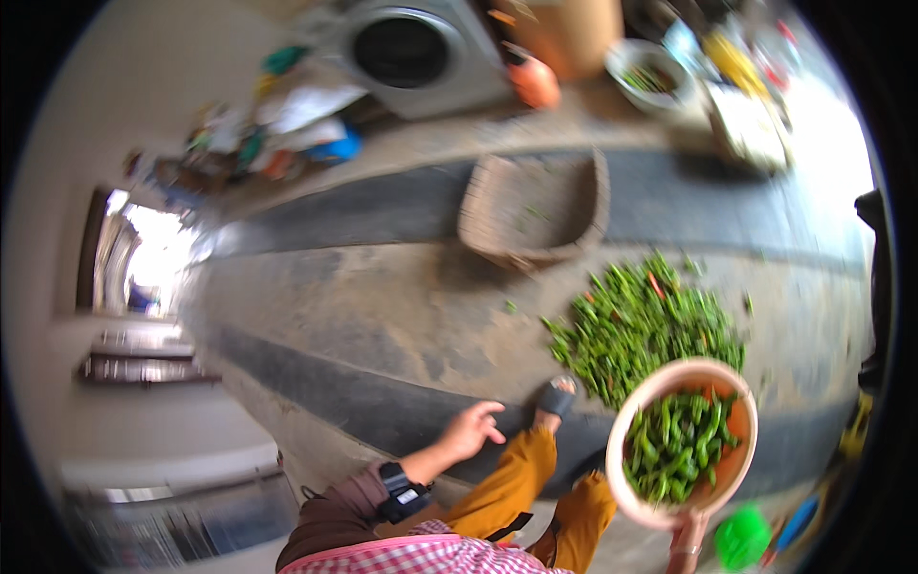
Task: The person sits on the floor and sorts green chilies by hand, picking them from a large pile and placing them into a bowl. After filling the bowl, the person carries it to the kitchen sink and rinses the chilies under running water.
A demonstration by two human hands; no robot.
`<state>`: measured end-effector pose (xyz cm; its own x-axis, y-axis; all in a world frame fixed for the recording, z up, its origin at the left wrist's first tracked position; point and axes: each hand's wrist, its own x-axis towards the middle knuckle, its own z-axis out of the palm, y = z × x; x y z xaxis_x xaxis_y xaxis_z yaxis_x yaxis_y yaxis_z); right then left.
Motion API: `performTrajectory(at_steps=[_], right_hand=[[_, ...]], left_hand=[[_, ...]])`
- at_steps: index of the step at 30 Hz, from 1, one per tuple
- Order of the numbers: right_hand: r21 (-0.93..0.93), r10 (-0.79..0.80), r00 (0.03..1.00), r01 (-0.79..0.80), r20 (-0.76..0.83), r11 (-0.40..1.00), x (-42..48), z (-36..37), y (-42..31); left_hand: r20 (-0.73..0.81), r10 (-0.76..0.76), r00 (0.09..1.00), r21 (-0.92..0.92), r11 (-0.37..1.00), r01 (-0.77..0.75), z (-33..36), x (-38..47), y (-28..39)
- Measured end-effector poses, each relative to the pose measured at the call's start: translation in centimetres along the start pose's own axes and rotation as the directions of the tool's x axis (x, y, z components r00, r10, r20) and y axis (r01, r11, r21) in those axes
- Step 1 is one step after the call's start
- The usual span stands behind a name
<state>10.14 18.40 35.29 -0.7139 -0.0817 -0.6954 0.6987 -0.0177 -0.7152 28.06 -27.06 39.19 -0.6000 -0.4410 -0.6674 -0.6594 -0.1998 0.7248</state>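
My left hand (471,432) is raised over the floor with its fingers apart, holding nothing. At the lower right, my right hand (691,534) grips the near rim of a pink plastic basin (621,438); its fingers are partly hidden by the basin. Green chili peppers (674,445) lie in the basin. Just beyond it, a large heap of green peppers (638,323), with a few red ones, is spread on the concrete floor. A woven scoop-shaped basket (534,255) stands beyond the heap to the left, with a few green bits inside.
A front-loading washing machine (459,72) stands at the far side, beside an orange bottle (534,80). A white bowl (624,90) with green stuff and a pale sack (749,129) are at the upper right. A green round object (743,538) lies right of my right hand.
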Motion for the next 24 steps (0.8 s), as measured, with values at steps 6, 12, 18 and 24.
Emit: performTrajectory(at_steps=[6, 12, 18, 24], right_hand=[[-0.406, 0.237, 0.928, -0.106, 0.289, 0.908, -3.9, 10.0, -8.8], [-0.567, 0.306, 0.737, 0.125, 0.603, 0.814, -8.7, 25.2, -14.5], [-0.605, 0.339, 0.584, 0.346, 0.737, 0.717, -17.2, 43.7, -13.0], [-0.544, 0.356, 0.429, 0.484, 0.830, 0.685, -28.8, 60.8, -7.0]], left_hand=[[-0.064, 0.094, 0.993, -0.125, 0.987, -0.102, -4.2, -11.5, 4.7], [-0.269, 0.052, 0.962, -0.378, 0.913, -0.155, -9.3, -22.1, 6.6], [-0.254, -0.074, 0.964, -0.618, 0.779, -0.103, -20.7, -28.0, 5.9], [-0.346, -0.103, 0.933, -0.755, 0.620, -0.212, -35.3, -32.8, 3.1]])
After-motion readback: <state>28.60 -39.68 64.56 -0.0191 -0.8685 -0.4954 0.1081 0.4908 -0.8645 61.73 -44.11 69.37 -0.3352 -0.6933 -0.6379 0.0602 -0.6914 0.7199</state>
